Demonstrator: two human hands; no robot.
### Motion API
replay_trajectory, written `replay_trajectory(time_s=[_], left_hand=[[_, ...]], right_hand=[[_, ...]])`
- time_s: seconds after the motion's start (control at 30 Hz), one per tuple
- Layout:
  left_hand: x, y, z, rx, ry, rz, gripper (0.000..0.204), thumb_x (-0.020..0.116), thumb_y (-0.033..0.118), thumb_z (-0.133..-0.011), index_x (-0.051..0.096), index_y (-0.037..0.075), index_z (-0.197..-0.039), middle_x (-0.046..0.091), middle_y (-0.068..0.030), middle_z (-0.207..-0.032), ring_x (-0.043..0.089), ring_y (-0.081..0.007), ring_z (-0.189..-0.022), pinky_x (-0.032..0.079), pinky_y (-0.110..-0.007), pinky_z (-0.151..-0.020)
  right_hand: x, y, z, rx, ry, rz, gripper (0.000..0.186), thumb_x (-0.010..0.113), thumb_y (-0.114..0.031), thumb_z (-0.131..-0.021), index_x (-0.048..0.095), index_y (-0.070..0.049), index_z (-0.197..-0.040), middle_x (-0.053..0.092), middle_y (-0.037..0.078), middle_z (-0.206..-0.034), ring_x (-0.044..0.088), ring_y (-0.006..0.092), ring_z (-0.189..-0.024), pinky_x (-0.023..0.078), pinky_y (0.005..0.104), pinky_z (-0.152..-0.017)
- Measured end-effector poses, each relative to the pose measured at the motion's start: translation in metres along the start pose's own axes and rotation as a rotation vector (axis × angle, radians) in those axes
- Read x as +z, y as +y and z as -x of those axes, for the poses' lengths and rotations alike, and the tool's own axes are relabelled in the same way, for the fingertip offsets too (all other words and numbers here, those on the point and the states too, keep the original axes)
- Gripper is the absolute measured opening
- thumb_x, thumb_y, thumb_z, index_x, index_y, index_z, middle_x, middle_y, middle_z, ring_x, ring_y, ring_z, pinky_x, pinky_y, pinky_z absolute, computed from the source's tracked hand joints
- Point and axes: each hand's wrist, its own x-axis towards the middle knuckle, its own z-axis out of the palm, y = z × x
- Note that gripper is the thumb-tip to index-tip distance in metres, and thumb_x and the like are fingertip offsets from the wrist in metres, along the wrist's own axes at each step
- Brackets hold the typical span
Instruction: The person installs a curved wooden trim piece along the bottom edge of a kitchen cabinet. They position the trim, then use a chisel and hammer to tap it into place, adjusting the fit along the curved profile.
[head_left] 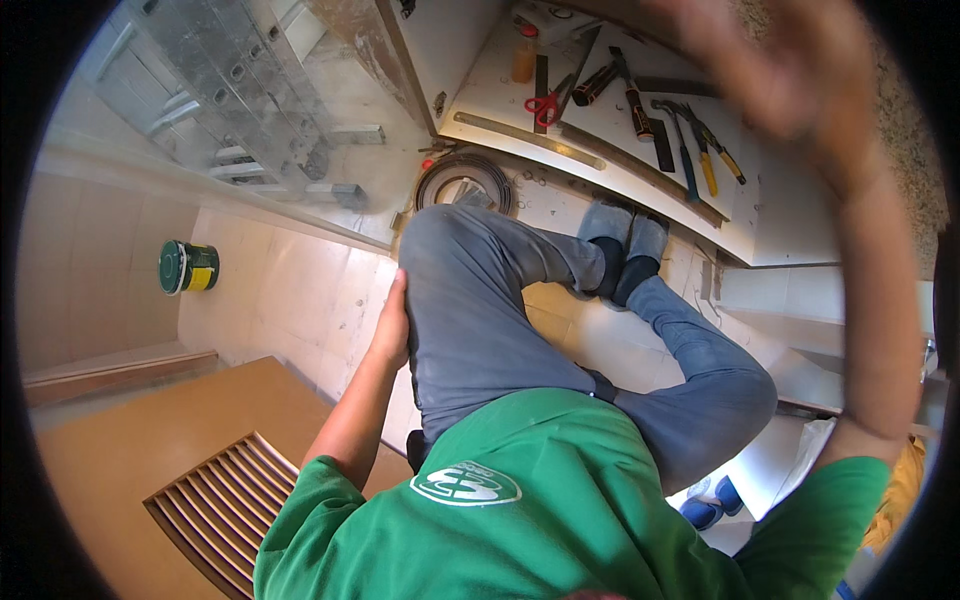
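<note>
My left hand (pixel 395 315) rests against the side of my left grey trouser leg (pixel 460 300), its fingers mostly hidden. My right hand (pixel 770 70) is raised at the upper right and smeared by motion. It is over the right end of a white cabinet shelf (pixel 760 215) holding red-handled scissors (pixel 543 108), a black-and-orange handled tool (pixel 638 115), a hammer (pixel 690 175), yellow-handled pliers (pixel 728 160), metal strips (pixel 525 137) and an orange bottle (pixel 523 60). I cannot tell whether that hand touches or holds anything.
A coiled cable (pixel 465 175) lies below the shelf, near my shoes (pixel 630 240). A metal ladder (pixel 225 80) is at the upper left, a green bucket (pixel 188 268) at the left, and a brown slatted wooden board (pixel 150 420) at the lower left. Blue footwear (pixel 705 510) lies at the lower right.
</note>
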Motion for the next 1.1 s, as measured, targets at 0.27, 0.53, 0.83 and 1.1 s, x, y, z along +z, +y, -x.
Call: replay_trajectory(time_s=[0.27, 0.53, 0.83, 1.1], left_hand=[[0.045, 0.046, -0.036, 0.606, 0.29, -1.196, 0.09, 0.075, 0.048, -0.088, 0.042, -0.006, -0.151, 0.048, -0.0301, -0.151, 0.048, -0.0368, -0.141, 0.037, -0.039, -0.116], [0.044, 0.077, -0.084, 0.366, 0.167, -1.066, 0.064, 0.072, 0.042, -0.091, 0.064, -0.005, -0.133, 0.068, -0.018, -0.127, 0.062, -0.0229, -0.118, 0.045, -0.032, -0.103], [0.046, 0.065, -0.071, 0.47, 0.19, -0.93, 0.06, 0.069, 0.041, -0.093, 0.066, -0.004, -0.131, 0.069, -0.0174, -0.126, 0.062, -0.0235, -0.119, 0.044, -0.031, -0.104], [0.054, 0.068, -0.069, 0.512, 0.199, -0.975, 0.052, 0.067, 0.035, -0.095, 0.067, -0.005, -0.129, 0.072, -0.0144, -0.118, 0.063, -0.0213, -0.114, 0.044, -0.03, -0.103]], right_hand=[[0.049, -0.146, 0.311, 0.968, -0.737, -0.681, 0.033, 0.068, -0.031, -0.096, 0.071, 0.001, -0.096, 0.071, 0.024, -0.101, 0.064, 0.0431, -0.101, 0.052, 0.0476, -0.09], [0.044, -0.235, 0.455, 1.638, -0.538, -0.805, 0.05, 0.073, -0.024, -0.092, 0.046, 0.001, -0.059, 0.032, 0.009, -0.055, 0.031, 0.0142, -0.053, 0.03, 0.0388, -0.049], [0.052, -0.217, 0.471, 1.522, -0.761, -1.021, 0.036, 0.078, -0.021, -0.085, 0.067, -0.003, -0.114, 0.069, 0.014, -0.09, 0.068, 0.0279, -0.081, 0.053, 0.0392, -0.074], [0.047, -0.221, 0.481, 1.572, -0.671, -1.044, 0.037, 0.074, -0.029, -0.09, 0.069, -0.004, -0.117, 0.072, 0.018, -0.092, 0.069, 0.0327, -0.083, 0.054, 0.041, -0.076]])
